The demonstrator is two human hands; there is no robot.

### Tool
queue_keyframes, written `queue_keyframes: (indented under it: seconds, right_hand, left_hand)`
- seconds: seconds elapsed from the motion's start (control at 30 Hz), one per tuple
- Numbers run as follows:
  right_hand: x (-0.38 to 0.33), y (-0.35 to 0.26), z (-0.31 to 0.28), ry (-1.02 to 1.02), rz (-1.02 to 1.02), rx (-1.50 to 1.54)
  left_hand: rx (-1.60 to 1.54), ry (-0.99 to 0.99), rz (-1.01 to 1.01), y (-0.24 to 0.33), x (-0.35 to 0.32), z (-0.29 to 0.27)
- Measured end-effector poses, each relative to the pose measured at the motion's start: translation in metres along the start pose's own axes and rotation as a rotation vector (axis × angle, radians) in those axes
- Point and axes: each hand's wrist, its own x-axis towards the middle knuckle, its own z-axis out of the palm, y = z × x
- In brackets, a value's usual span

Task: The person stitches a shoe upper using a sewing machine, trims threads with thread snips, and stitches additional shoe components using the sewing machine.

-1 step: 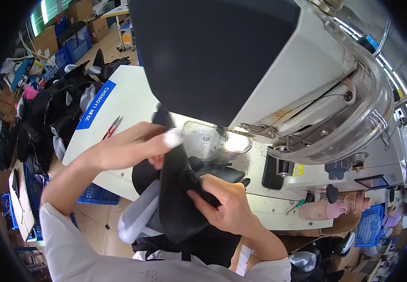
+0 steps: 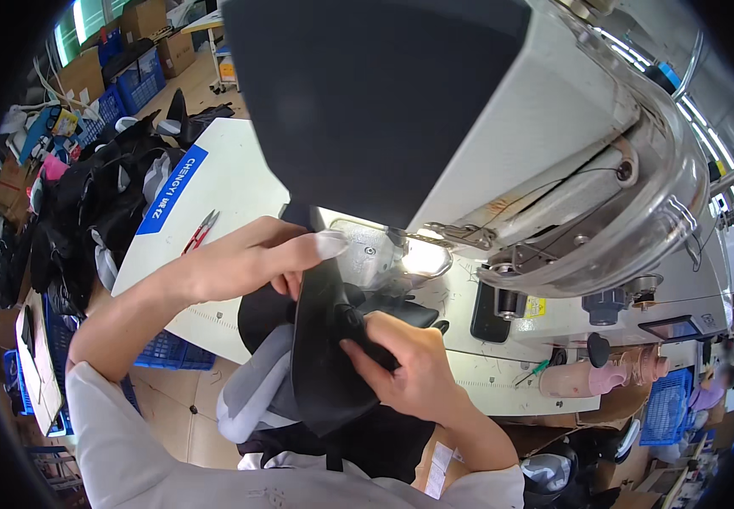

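Note:
My left hand (image 2: 252, 261) is closed in a pinch on the upper edge of a black fabric piece (image 2: 329, 365). Its thumb lies along the top, and the curled fingers are partly out of sight behind the cloth. Lower down on the right, my right hand (image 2: 409, 369) grips a bunched fold of the same piece between thumb and fingers. A grey and white padded part (image 2: 257, 386) hangs beneath the black fabric. Just beyond my hands is the lit metal plate (image 2: 365, 251) of a sewing machine (image 2: 486, 161), whose dark head cover hides what lies behind it.
Red-handled thread snips (image 2: 201, 232) lie on the white table (image 2: 227, 182) at left. A dark phone (image 2: 492, 311), a green-handled tool (image 2: 533, 371) and a pink bottle (image 2: 575, 379) are at right. Black and grey pieces (image 2: 87, 204) pile up on the left. A person (image 2: 713, 390) sits far right.
My left hand has shifted slightly right and away from me, drawing the black fabric's upper edge along. My right hand has barely moved, still gripping the fold.

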Motion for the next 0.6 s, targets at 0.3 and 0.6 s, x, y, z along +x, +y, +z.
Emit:
queue_keyframes:
  seconds: [0.3, 0.6]
  right_hand:
    - [-0.008, 0.048, -0.024, 0.159, 0.583, 0.269]
    - [0.002, 0.032, 0.012, 0.363, 0.480, 0.033]
  left_hand:
    - [0.077, 0.192, 0.449, -0.021, 0.020, 0.029]
    - [0.332, 0.242, 0.506, -0.046, 0.057, 0.002]
